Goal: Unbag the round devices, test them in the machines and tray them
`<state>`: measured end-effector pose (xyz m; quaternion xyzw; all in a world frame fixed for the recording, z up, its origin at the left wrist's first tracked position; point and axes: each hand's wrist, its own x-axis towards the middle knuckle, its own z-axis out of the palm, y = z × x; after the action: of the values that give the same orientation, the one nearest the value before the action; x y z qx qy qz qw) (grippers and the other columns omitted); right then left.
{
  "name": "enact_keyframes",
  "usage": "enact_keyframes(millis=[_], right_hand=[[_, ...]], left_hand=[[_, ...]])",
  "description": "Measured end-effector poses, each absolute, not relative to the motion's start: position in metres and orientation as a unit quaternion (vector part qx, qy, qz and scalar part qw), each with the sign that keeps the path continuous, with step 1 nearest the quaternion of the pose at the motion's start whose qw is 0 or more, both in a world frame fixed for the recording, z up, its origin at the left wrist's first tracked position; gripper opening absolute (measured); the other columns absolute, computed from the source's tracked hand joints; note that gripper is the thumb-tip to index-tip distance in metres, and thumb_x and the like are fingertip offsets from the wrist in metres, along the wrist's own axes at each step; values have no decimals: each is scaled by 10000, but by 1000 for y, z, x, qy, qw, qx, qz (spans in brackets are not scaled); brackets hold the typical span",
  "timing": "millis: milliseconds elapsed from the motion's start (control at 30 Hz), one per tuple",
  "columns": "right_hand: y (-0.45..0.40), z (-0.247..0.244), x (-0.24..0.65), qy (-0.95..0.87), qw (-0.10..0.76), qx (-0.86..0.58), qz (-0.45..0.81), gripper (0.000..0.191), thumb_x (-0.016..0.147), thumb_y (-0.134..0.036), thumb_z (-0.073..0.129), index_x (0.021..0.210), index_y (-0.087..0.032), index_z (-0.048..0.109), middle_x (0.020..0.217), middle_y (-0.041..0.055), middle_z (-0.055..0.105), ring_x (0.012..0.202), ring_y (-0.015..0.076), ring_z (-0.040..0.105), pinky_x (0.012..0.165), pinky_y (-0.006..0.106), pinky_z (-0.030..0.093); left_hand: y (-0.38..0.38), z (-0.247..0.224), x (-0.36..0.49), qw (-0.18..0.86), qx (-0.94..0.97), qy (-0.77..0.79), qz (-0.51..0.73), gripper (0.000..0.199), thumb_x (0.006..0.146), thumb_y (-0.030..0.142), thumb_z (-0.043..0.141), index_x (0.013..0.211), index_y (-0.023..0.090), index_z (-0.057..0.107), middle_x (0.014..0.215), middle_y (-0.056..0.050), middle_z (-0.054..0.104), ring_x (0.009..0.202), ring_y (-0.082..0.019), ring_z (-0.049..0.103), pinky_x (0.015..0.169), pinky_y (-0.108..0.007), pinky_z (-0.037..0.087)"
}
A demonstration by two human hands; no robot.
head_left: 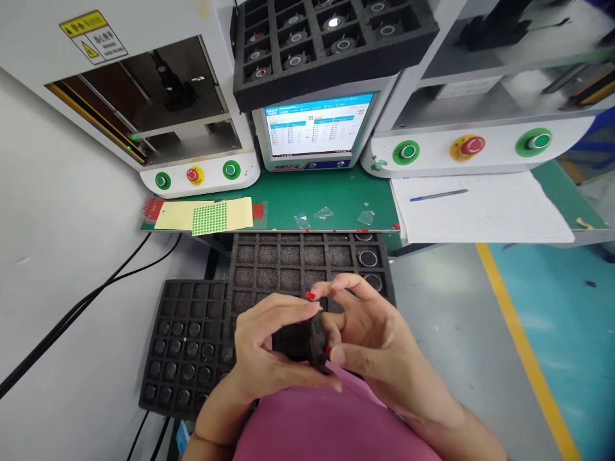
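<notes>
Above the foam tray (278,255), close to the body, the black round part (292,340) sits between both hands. The left hand (262,342) clasps its sides between fingers and thumb. The right hand (379,333) is loosely curled, thumb near the rim; whether it pinches anything, I cannot tell. The part looks light, stiff and rather smooth, best taken by its sides. Its long axis seems to run left to right, rim end rightward. Red bits (310,296) show at the right fingertips.
</notes>
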<state>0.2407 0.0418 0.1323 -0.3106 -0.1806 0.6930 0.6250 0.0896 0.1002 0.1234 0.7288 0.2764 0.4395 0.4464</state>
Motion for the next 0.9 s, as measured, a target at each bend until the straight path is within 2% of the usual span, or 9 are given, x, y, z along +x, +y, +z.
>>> enact_keyframes(millis=[167,533,900], right_hand=[[43,134,241,-165,621,-306,702,419,686,-134,839,973,-284,573,1074,-25,602,561,40,594,521,210,592],[44,138,240,-137,605,-269,737,458,669,-74,835,969,-282,558,1041,-53,635,534,10,613,520,136,556],[39,138,237,-119,597,-287,739,522,663,-80,831,1024,-310,532,1037,-57,600,549,29,618,525,181,551]], left_hand=[[101,125,91,433,735,277,442,662,515,440,925,1125,277,725,924,-46,769,724,-178,724,652,-277,599],[102,120,88,428,737,255,456,704,488,476,915,1127,251,728,905,-53,769,704,-164,722,643,-251,612],[99,116,86,452,726,250,454,717,472,431,932,1141,271,729,927,-53,770,713,-164,726,653,-246,616]])
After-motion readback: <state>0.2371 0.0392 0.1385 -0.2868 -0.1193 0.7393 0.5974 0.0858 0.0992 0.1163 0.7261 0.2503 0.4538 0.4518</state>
